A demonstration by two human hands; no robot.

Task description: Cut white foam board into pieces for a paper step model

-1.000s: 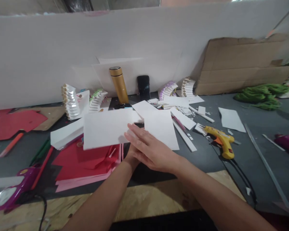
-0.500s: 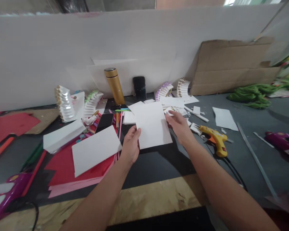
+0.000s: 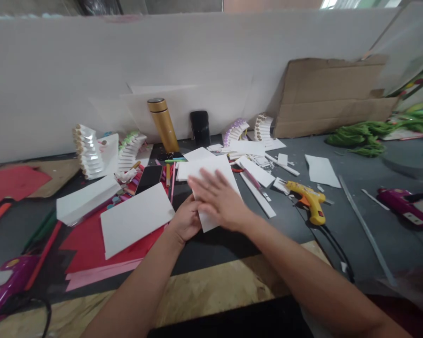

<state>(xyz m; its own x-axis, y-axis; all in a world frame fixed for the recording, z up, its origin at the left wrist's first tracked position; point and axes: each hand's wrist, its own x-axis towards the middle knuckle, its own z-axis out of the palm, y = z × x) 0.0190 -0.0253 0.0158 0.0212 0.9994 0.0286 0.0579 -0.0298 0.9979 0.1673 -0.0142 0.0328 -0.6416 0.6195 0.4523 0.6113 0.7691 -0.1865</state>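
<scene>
My left hand (image 3: pixel 187 219) grips the left edge of a white card sheet (image 3: pixel 226 170), which is held tilted above the dark table. Across the sheet's face lies my right hand (image 3: pixel 223 199), fingers outstretched and slightly blurred, covering much of its lower half. Behind the sheet, more white sheets (image 3: pixel 198 153) are stacked. To the left, another white card (image 3: pixel 137 219) rests on red sheets (image 3: pixel 82 249). A cutter knife (image 3: pixel 253 177) and a narrow white strip (image 3: pixel 259 195) lie to the right of the held sheet.
A yellow glue gun (image 3: pixel 312 199) with a black cord lies at right, a purple glue gun (image 3: pixel 409 206) beyond it. A gold bottle (image 3: pixel 164 126) and a black phone-like object (image 3: pixel 200 127) stand at the back. Cardboard (image 3: pixel 333 96) leans on the wall.
My right hand has moved left from the sheet's right edge onto its face. The sheet has turned and tilted, uncovering the cutter knife and strip. My left hand still holds it.
</scene>
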